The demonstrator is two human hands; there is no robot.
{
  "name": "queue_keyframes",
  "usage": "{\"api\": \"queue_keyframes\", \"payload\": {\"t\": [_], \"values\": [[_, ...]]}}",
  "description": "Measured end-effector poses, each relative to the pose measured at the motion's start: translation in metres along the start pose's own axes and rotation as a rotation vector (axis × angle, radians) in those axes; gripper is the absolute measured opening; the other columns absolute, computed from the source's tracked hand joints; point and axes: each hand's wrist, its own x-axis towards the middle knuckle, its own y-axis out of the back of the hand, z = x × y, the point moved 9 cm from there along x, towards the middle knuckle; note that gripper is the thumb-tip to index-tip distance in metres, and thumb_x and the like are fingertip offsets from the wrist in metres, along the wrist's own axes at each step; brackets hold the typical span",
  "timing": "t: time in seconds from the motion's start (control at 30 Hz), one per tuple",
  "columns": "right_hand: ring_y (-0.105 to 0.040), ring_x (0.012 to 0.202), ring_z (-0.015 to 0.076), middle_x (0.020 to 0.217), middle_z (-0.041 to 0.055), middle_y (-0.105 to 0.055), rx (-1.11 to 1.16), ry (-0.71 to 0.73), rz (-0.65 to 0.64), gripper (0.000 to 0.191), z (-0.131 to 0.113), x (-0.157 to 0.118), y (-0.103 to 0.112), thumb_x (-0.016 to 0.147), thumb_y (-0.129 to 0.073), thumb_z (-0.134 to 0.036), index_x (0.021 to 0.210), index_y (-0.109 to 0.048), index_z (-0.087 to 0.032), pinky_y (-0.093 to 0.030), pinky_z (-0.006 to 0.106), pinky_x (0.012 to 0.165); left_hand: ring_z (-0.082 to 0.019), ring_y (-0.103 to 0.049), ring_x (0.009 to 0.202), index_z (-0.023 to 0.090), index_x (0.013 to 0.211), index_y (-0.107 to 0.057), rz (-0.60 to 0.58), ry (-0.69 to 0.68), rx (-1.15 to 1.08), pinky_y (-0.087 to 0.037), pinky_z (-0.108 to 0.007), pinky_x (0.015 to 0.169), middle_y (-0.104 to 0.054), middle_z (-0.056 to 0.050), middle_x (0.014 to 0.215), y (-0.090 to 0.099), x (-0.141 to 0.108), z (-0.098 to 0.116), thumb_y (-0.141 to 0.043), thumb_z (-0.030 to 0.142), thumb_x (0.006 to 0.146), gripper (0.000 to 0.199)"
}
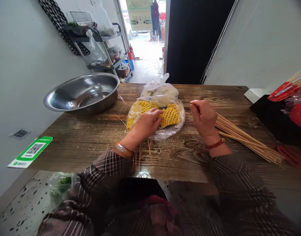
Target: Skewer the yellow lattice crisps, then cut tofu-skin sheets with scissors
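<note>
My left hand [150,123] touches the left edge of a yellow latticed food piece [170,115], its thumb and fingers closing on it. More yellow pieces [146,106] lie in an open clear plastic bag [181,114] under and around that hand. My right hand [203,114] is raised to the right of the bag, thumb and fingertips pressed together; whatever they pinch is too small to make out. A bundle of thin wooden sticks [248,139] lies right of my right hand. A few loose sticks [140,154] stick out below my left forearm.
A large steel basin [111,95] stands at the table's [91,141] back left. Behind the food is a tied bag of pale pieces [162,90]. A black box [265,111] with red packets is on the right. A green code card [33,149] lies at the left edge.
</note>
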Motion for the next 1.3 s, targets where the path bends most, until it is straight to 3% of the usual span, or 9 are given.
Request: {"api": "queue_keyframes", "payload": {"t": [0.13, 0.23, 0.43, 0.7, 0.83, 0.93, 1.13, 1.3], "values": [[-0.064, 0.088, 0.0185, 0.095, 0.008, -0.071, -0.028, 0.018, -0.057, 0.03, -0.01, -0.003, -0.005, 0.102, -0.043, -0.037, 0.104, -0.068, -0.02, -0.046, 0.03, 0.075, -0.024, -0.063, 0.111, 0.013, 0.124, -0.06, -0.088, -0.023, 0.173, -0.047, -0.041, 0.1, -0.066, -0.014, 0.124, -0.012, 0.019, 0.011, -0.049, 0.02, 0.092, 0.035], [-0.063, 0.086, 0.0183, 0.094, 0.0082, -0.07, -0.03, 0.038, -0.085, 0.032, -0.018, -0.005, -0.008, 0.103, -0.043, -0.037, 0.103, -0.069, -0.019, -0.045, 0.029, 0.074, -0.026, -0.058, 0.12, 0.013, 0.131, -0.056, -0.122, -0.006, 0.256, -0.042, -0.041, 0.106, -0.063, -0.014, 0.131, -0.025, 0.033, 0.008, -0.051, 0.018, 0.09, 0.042], [-0.061, 0.08, 0.0171, 0.09, 0.0071, -0.069, -0.023, 0.042, -0.115, 0.033, -0.024, -0.006, -0.009, 0.103, -0.043, -0.036, 0.099, -0.07, -0.019, -0.043, 0.029, 0.071, -0.029, -0.06, 0.116, 0.015, 0.13, -0.056, -0.218, 0.091, 0.234, -0.044, -0.04, 0.101, -0.064, -0.017, 0.126, -0.043, 0.045, -0.007, -0.066, 0.025, 0.08, 0.052], [-0.06, 0.082, 0.0175, 0.091, 0.0071, -0.069, -0.004, 0.034, -0.126, 0.032, -0.025, -0.006, -0.008, 0.103, -0.042, -0.035, 0.102, -0.07, -0.019, -0.043, 0.029, 0.073, -0.03, -0.061, 0.1, 0.015, 0.096, -0.064, -0.146, 0.202, 0.322, -0.049, -0.039, 0.086, -0.064, -0.015, 0.109, -0.033, 0.047, -0.011, -0.078, 0.036, 0.068, 0.037], [-0.06, 0.083, 0.0175, 0.092, 0.0075, -0.069, 0.02, 0.022, -0.15, 0.031, -0.025, -0.008, -0.012, 0.103, -0.043, -0.034, 0.103, -0.07, -0.019, -0.042, 0.029, 0.073, -0.026, -0.06, 0.094, 0.018, 0.093, -0.059, -0.084, 0.178, 0.257, -0.048, -0.036, 0.081, -0.064, -0.012, 0.105, -0.026, 0.044, -0.006, -0.076, 0.022, 0.066, 0.032], [-0.061, 0.081, 0.0171, 0.092, 0.0072, -0.069, 0.002, 0.019, -0.174, 0.032, -0.025, -0.01, -0.016, 0.103, -0.043, -0.034, 0.102, -0.071, -0.018, -0.041, 0.028, 0.071, -0.021, -0.059, 0.082, 0.021, 0.089, -0.056, -0.069, 0.19, 0.149, -0.046, -0.032, 0.074, -0.065, -0.005, 0.091, -0.021, 0.042, -0.006, -0.067, 0.013, 0.067, 0.025], [-0.063, 0.08, 0.0182, 0.094, 0.0084, -0.069, 0.034, -0.042, -0.218, 0.033, -0.02, -0.014, -0.025, 0.102, -0.045, -0.035, 0.106, -0.072, -0.018, -0.041, 0.027, 0.065, -0.015, -0.055, 0.077, 0.019, 0.093, -0.058, -0.023, 0.088, -0.148, -0.044, -0.029, 0.075, -0.061, 0.001, 0.086, -0.001, 0.042, 0.012, -0.063, 0.013, 0.068, 0.026], [-0.062, 0.077, 0.02, 0.084, 0.0087, -0.07, 0.229, -0.003, -0.179, 0.037, -0.023, -0.014, -0.025, 0.099, -0.048, -0.042, 0.106, -0.071, -0.014, -0.044, 0.029, 0.069, -0.013, -0.053, 0.079, 0.019, 0.1, -0.062, -0.021, 0.016, -0.248, -0.042, -0.029, 0.076, -0.059, 0.001, 0.086, 0.014, 0.042, 0.028, -0.062, 0.011, 0.07, 0.031]]}}
